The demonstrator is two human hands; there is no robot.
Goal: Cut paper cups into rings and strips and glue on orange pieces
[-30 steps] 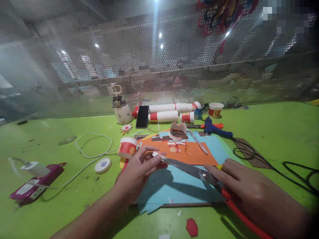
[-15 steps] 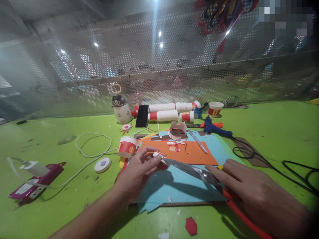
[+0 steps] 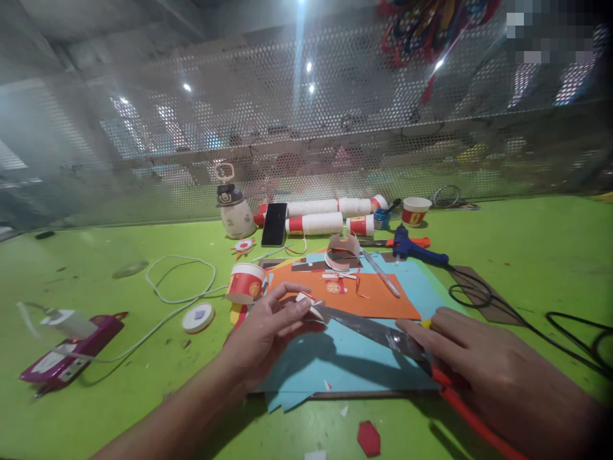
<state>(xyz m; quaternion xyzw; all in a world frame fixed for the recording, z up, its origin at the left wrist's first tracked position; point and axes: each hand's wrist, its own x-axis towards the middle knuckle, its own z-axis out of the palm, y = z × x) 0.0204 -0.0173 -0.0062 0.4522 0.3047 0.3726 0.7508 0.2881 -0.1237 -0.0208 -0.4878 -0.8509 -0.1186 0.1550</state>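
1. Fingers (image 3: 292,306) of the left hand (image 3: 261,338) pinched shut on a small paper scrap (image 3: 306,300), white with a red edge, held just above the light-blue sheet (image 3: 345,364); thumb and forefinger meet at its near end.
2. Right hand (image 3: 483,370) curled closed around the red handles of a pair of scissors (image 3: 378,332); long steel blades, glossy and reflective, run leftward with the tips at the scrap; whether the blades are parted there is too fine to tell.
3. Progress (judged from the layout): the cut on this scrap looks under way, not finished, since the piece is still whole in the pinch; earlier cutting is suggested by a red hexagonal offcut (image 3: 368,438) and small white flecks on the near table edge.
4. Orange sheet (image 3: 378,300), matt card, lies flat beyond the blue one; on it a curled brown paper ring (image 3: 342,249) and small red-and-white trimmings.
5. Red paper cup (image 3: 244,283), tipped on its side, just left of the orange sheet; further cups stacked in long rolls (image 3: 325,216) at the far side.
6. Blue glue gun (image 3: 416,249), hard plastic, far right of the sheets, black cord trailing right.
7. Green table (image 3: 527,255), smooth and lightly scuffed; white tape roll (image 3: 198,317) and white cable (image 3: 177,281) to the left.
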